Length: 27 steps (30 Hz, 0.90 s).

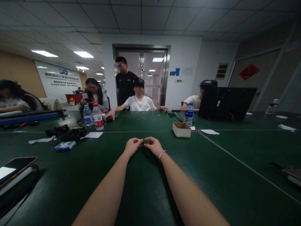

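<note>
My left hand point(132, 146) and my right hand point(153, 146) meet at the middle of the dark green table point(211, 175), both arms stretched forward. Between the fingertips of both hands sits a small dark object point(144, 142); it is too small and dark to name. Both hands pinch it from either side, just above or on the table top. A thin bracelet point(161, 154) circles my right wrist.
An open cardboard box point(181, 129) stands beyond my hands, with a water bottle point(189, 114) and a black laptop point(225, 103) behind it. Two bottles point(94, 116), black gear point(70, 133) and a phone point(14, 166) lie left. Several people sit at the far side.
</note>
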Available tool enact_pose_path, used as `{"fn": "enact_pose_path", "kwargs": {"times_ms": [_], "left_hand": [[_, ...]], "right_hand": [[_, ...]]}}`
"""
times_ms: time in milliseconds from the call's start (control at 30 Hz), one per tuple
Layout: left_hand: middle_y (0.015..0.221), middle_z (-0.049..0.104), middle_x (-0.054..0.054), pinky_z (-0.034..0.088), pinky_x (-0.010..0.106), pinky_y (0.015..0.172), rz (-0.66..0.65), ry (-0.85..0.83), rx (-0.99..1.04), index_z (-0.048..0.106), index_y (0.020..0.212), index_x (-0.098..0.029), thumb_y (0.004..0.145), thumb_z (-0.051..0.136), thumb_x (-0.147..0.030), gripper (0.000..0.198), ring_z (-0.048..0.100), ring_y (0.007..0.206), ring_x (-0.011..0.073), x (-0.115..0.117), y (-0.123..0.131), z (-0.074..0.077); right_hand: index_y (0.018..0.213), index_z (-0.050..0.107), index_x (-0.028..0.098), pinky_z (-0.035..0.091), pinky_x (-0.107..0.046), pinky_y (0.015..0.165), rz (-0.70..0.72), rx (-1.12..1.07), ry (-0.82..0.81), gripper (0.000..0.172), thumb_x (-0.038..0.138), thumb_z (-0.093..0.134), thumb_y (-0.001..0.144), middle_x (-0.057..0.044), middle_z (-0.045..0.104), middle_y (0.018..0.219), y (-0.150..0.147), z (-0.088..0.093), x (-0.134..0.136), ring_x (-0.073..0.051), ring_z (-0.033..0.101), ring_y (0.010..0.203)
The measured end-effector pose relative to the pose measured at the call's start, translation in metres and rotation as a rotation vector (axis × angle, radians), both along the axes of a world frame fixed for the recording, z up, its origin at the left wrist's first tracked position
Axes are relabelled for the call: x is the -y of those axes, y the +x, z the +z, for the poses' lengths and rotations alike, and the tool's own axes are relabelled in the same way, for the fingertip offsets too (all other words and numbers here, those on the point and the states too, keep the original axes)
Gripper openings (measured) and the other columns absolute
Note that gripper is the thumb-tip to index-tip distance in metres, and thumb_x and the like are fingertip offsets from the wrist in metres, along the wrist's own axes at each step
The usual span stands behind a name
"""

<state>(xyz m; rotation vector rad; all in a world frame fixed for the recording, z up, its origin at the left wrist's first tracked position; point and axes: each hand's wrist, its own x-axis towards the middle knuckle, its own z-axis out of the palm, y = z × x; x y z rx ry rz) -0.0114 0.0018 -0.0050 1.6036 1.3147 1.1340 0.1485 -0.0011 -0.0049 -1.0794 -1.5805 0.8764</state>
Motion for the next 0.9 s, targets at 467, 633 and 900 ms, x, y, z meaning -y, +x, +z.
{"fn": "enact_pose_path", "kwargs": {"times_ms": [467, 633, 900], "left_hand": [[0.071, 0.063, 0.007, 0.039, 0.024, 0.054, 0.011, -0.019, -0.026, 0.064, 0.078, -0.013, 0.065, 0.056, -0.06, 0.05, 0.055, 0.063, 0.0158, 0.0, 0.001, 0.002], [0.069, 0.062, 0.006, 0.039, 0.024, 0.055, 0.019, -0.031, -0.002, 0.064, 0.078, -0.013, 0.063, 0.058, -0.061, 0.05, 0.055, 0.062, 0.0154, -0.002, 0.003, -0.001], [0.097, 0.063, 0.007, 0.042, 0.023, 0.058, -0.069, 0.05, 0.118, 0.063, 0.098, -0.018, 0.07, 0.059, -0.047, 0.04, 0.057, 0.083, 0.0185, 0.009, -0.003, 0.007]], "right_hand": [[0.09, 0.064, 0.014, 0.048, -0.026, 0.065, 0.01, 0.0, -0.037, 0.035, 0.008, 0.069, 0.056, -0.003, 0.063, 0.081, 0.0, -0.004, -0.002, -0.012, 0.057, 0.066], [0.086, 0.064, 0.014, 0.049, -0.029, 0.07, 0.01, -0.021, -0.03, 0.032, 0.007, 0.07, 0.055, -0.004, 0.064, 0.084, 0.0, -0.001, 0.0, -0.014, 0.059, 0.071], [0.089, 0.062, 0.013, 0.049, -0.029, 0.072, 0.061, -0.14, -0.083, 0.029, 0.011, 0.069, 0.061, -0.003, 0.064, 0.079, -0.002, 0.005, 0.008, -0.015, 0.06, 0.073]]}}
